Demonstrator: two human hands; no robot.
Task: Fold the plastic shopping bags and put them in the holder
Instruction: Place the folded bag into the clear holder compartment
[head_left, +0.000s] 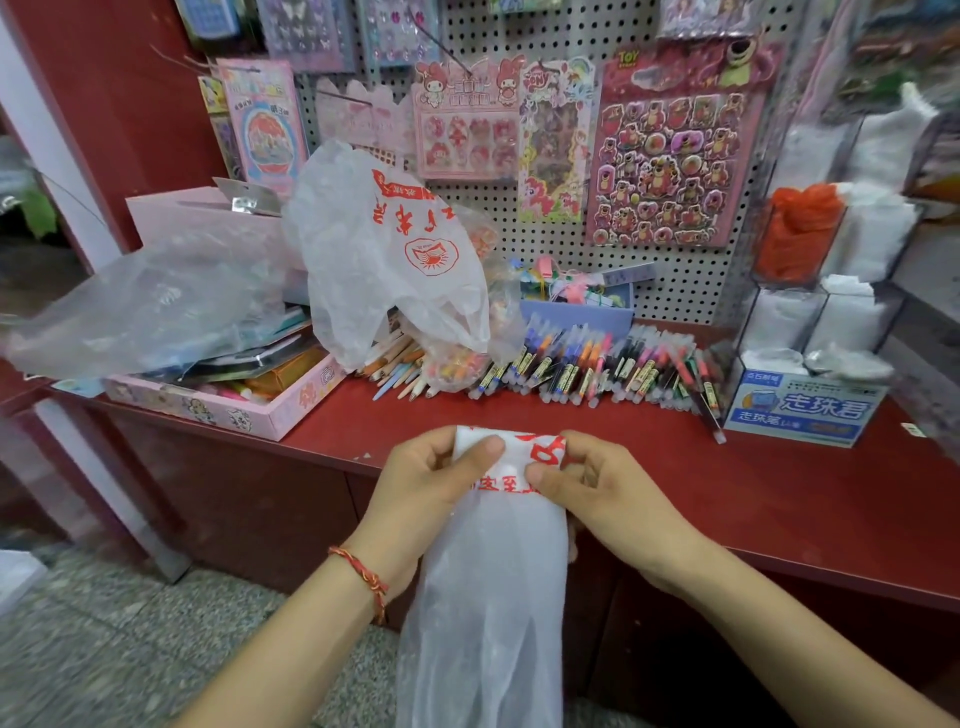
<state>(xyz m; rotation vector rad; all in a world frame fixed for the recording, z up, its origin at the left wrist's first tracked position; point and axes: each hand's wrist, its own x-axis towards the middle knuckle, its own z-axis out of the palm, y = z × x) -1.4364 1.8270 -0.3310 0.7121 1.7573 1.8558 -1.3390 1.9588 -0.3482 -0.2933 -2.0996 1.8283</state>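
The left hand (431, 483) and right hand (597, 491) both pinch the bag's (493, 571) folded top at the counter (701, 467) edge, its tail hanging free, so the slick film may slip and unfold before reaching the holder (815, 325).

Reds, pinks and milky whites.
The translucent white plastic shopping bag (493, 561) carries red printed characters; the crumpled white plastic bag (363, 270) shows red characters and 1 round red emblem. The dark red table (727, 483) is plain, and the white metal pegboard (691, 291) is dotted with dark holes. The pink sticker sheet (675, 156) is patterned with pink-red bears. The flat pink cardboard box (223, 410) bears cartoon figures, the small carton (800, 410) is blue and white, and the stone floor (130, 649) is grey-speckled.
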